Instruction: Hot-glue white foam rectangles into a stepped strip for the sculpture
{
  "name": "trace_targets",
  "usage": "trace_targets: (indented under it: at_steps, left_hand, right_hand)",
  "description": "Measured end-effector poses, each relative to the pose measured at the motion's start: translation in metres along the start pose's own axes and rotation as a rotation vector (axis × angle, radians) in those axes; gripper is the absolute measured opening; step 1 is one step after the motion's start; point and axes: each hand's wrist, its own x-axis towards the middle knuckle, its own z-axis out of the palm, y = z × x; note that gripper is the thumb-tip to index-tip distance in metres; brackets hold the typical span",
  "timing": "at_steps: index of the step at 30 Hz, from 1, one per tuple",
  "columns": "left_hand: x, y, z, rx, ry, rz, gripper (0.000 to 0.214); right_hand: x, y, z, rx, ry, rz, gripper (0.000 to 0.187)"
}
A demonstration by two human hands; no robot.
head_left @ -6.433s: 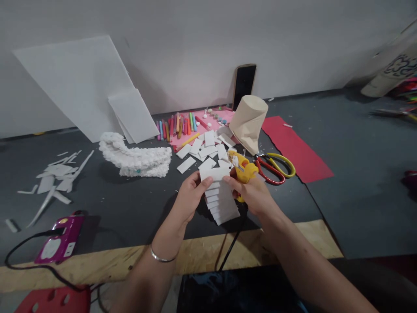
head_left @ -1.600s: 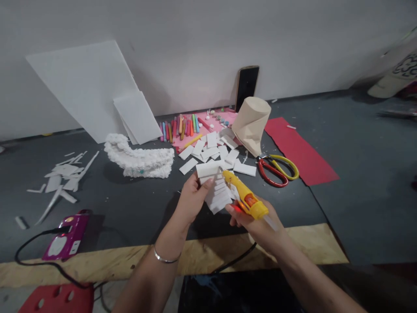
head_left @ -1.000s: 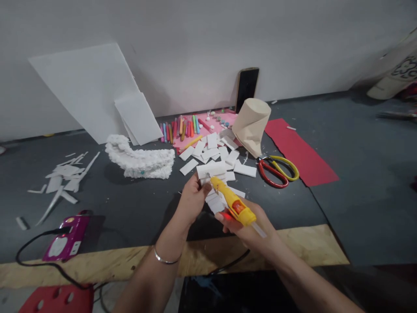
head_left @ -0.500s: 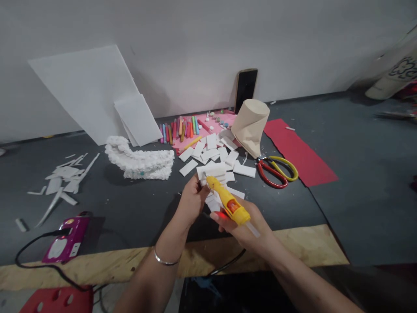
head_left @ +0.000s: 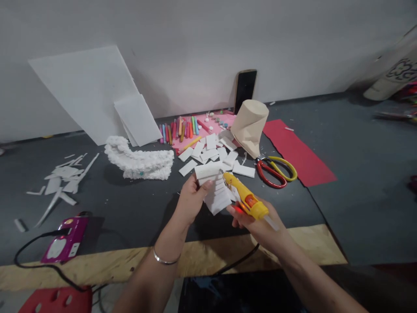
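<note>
Working over a dark desk (head_left: pixel 130 211), I pinch a strip of overlapping white rectangles (head_left: pixel 217 201) between the thumb and fingers of my left hand (head_left: pixel 190 200), while my right hand (head_left: pixel 260 230) is closed around a yellow hot glue gun (head_left: pixel 239 190). The strip is held at the near side of the desk, fanning down toward me; the gun's nozzle points at its upper right edge, though whether the two touch I cannot tell. A clear glue stick (head_left: pixel 271 223) juts from the gun's rear, and a silver bangle (head_left: pixel 164 261) rings my left wrist.

Just beyond my hands lies a pile of loose white rectangles (head_left: pixel 208 154), some overlapping the pink sheet (head_left: pixel 201 118) that carries a row of crayons (head_left: pixel 183 129). Red-and-yellow-handled scissors (head_left: pixel 276 170) lie to the right, near a beige tapered form (head_left: pixel 249 124) and a red sheet (head_left: pixel 298 152). A smartphone (head_left: pixel 245 89) leans against the wall (head_left: pixel 182 52); at left rest a curved, fluffy white piece (head_left: pixel 140 163) and scattered white offcuts (head_left: pixel 61 176).
</note>
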Motion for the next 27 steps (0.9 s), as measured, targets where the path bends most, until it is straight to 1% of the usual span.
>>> trace_targets:
  at_steps: [3, 6, 12, 15, 18, 20, 24, 27]
  left_hand:
    - [0.0, 0.0, 0.0, -0.019, -0.005, 0.0, 0.04]
    - [0.0, -0.001, 0.0, -0.023, -0.005, 0.005, 0.04]
    - [0.0, -0.001, 0.0, -0.009, -0.002, -0.031, 0.039]
    - [0.0, -0.001, -0.001, -0.02, 0.013, -0.008, 0.039]
    - [0.0, -0.001, -0.001, -0.007, 0.001, 0.013, 0.039]
    - [0.0, -0.001, -0.001, 0.001, -0.004, 0.014, 0.04]
    - [0.0, -0.002, -0.001, 0.002, -0.009, -0.018, 0.041]
    - [0.001, -0.005, -0.001, -0.019, -0.051, -0.003, 0.04]
  right_hand:
    - [0.001, -0.001, -0.002, -0.001, 0.004, 0.001, 0.021]
    - [0.002, -0.007, 0.001, -0.02, 0.002, -0.014, 0.02]
    - [0.005, -0.018, 0.009, -0.092, -0.058, -0.045, 0.022]
    - [0.007, -0.014, 0.006, -0.052, -0.023, -0.028, 0.023]
    - [0.008, -0.008, 0.002, -0.014, 0.022, -0.015, 0.026]
    - [0.008, -0.008, 0.002, -0.021, 0.022, -0.02, 0.026]
    - [0.006, -0.018, 0.011, -0.093, -0.06, -0.046, 0.025]
    - [0.005, -0.028, 0.021, -0.145, -0.117, -0.093, 0.026]
